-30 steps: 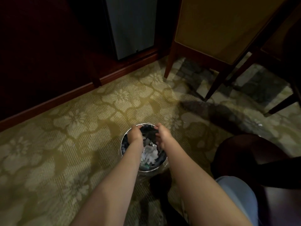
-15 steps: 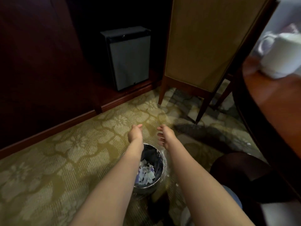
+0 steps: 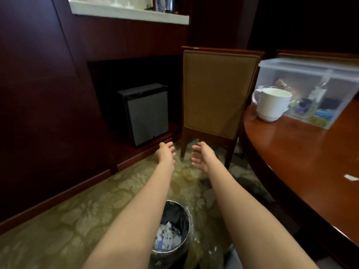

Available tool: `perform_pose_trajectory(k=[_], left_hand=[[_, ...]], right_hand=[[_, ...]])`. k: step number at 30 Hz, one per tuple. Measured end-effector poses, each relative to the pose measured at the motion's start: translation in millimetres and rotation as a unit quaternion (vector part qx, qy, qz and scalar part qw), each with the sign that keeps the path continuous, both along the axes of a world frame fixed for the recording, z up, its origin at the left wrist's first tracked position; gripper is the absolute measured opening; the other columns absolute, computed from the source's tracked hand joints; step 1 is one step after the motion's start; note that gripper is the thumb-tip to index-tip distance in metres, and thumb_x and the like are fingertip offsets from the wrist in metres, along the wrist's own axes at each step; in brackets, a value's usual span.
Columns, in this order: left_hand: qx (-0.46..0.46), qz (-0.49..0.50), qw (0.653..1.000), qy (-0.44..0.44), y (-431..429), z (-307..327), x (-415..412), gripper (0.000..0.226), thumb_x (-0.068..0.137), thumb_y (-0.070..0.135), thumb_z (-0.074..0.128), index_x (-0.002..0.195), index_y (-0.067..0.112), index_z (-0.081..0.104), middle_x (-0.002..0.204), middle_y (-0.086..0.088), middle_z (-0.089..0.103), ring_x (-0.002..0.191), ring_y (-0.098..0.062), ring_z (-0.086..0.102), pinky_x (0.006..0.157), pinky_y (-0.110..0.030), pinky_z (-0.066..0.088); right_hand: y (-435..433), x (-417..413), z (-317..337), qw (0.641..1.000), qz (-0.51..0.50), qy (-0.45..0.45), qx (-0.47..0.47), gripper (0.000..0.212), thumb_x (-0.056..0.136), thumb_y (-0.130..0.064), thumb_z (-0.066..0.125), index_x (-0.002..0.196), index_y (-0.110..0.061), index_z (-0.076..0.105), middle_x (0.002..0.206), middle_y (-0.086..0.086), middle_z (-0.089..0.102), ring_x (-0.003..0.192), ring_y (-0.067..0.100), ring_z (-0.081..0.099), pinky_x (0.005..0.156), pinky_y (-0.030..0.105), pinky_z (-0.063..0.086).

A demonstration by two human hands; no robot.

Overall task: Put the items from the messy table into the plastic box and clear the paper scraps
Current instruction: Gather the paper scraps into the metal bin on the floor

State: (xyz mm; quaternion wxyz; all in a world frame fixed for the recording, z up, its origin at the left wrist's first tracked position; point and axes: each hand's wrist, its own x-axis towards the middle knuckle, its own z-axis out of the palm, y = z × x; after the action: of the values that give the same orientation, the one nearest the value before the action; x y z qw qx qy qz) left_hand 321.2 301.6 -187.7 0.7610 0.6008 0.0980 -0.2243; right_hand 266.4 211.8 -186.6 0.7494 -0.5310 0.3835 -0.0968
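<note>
A small round waste bin (image 3: 185, 220) with a plastic liner stands on the carpet between my forearms, and white paper scraps (image 3: 168, 238) lie inside it. My left hand (image 3: 166, 153) and my right hand (image 3: 203, 157) are stretched out well above and beyond the bin, palms facing each other, fingers spread, both empty. On the round wooden table (image 3: 303, 162) at the right stands a clear plastic box (image 3: 310, 74) with its lid on and several small items inside. One white paper scrap (image 3: 351, 177) lies on the table near the right edge.
A white cup (image 3: 271, 103) stands on the table in front of the box. A padded wooden chair (image 3: 217, 92) stands beside the table, straight ahead. A small black fridge (image 3: 144, 113) sits in a dark wood cabinet at the left. A few paper bits (image 3: 211, 251) lie on the patterned carpet.
Both hands have risen out of the bin and moved forward, opening with nothing in them. The view has tilted up, bringing the table, cup and plastic box into sight.
</note>
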Motion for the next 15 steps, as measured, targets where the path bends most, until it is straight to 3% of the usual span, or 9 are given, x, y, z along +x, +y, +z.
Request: perform_pose_trajectory(k=[2, 4, 6, 15], left_hand=[[-0.025, -0.008, 1.000, 0.000, -2, 20, -6, 0.047, 0.099, 0.026, 0.022, 0.123, 0.011, 0.060, 0.132, -0.008, 0.057, 0.118, -0.025, 0.054, 0.098, -0.037, 0.037], [-0.044, -0.015, 0.999, -0.001, -6, 37, -13, 0.047, 0.099, 0.025, 0.022, 0.125, 0.011, 0.058, 0.133, -0.009, 0.056, 0.122, -0.025, 0.053, 0.101, -0.039, 0.037], [-0.063, -0.021, 0.998, -0.005, -12, 52, -22, 0.047, 0.099, 0.024, 0.022, 0.126, 0.010, 0.058, 0.133, -0.010, 0.056, 0.122, -0.026, 0.053, 0.101, -0.040, 0.038], [-0.144, -0.088, 0.985, -0.024, -49, 103, -71, 0.044, 0.099, 0.020, 0.024, 0.127, 0.008, 0.056, 0.131, -0.011, 0.057, 0.121, -0.027, 0.053, 0.099, -0.036, 0.040]], right_hand=[[-6, -8, 17, 0.999, -0.015, -0.034, 0.014, 0.030, 0.098, -0.031, 0.036, 0.111, -0.014, 0.057, 0.095, 0.009, 0.057, 0.083, 0.022, 0.055, 0.076, 0.031, 0.043], [-13, -18, 35, 0.998, -0.026, -0.062, 0.021, 0.039, 0.099, -0.030, 0.035, 0.124, -0.010, 0.055, 0.118, 0.015, 0.058, 0.111, 0.029, 0.055, 0.091, 0.036, 0.043], [-18, -29, 52, 0.996, -0.039, -0.077, 0.023, 0.042, 0.099, -0.030, 0.034, 0.129, -0.007, 0.052, 0.132, 0.016, 0.053, 0.125, 0.032, 0.049, 0.099, 0.038, 0.040], [-51, -91, 113, 0.983, -0.087, -0.157, 0.027, 0.042, 0.100, -0.027, 0.032, 0.133, -0.007, 0.048, 0.137, 0.015, 0.050, 0.127, 0.031, 0.048, 0.101, 0.039, 0.039]])
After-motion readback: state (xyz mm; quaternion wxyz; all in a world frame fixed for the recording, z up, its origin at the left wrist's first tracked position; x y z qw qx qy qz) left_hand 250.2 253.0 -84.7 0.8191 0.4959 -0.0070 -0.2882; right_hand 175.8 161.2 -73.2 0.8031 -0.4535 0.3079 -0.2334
